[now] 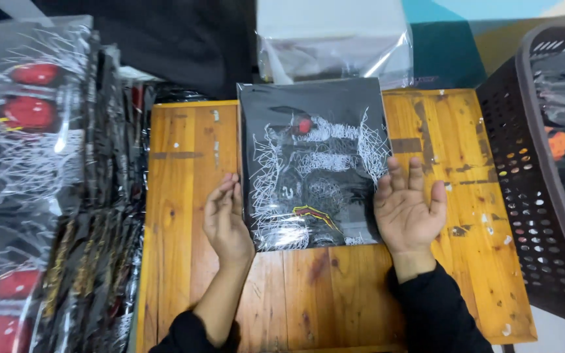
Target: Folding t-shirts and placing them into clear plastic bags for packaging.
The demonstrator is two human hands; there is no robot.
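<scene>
A flat black garment with a white scribbled print and a small red spot, sealed in a clear plastic bag (312, 157), lies in the middle of a small orange wooden table (184, 196). My left hand (225, 219) rests open against the bag's lower left edge, fingers pointing away from me. At the bag's lower right edge my right hand (410, 209) lies palm up with fingers spread. Neither hand grips anything. Both sleeves are black.
A tall stack of similar bagged black garments (40, 183) with red and white prints fills the left side. A dark perforated plastic basket (531, 189) holding bagged items stands on the right. Behind the table lies a white bundle in clear plastic (335, 46).
</scene>
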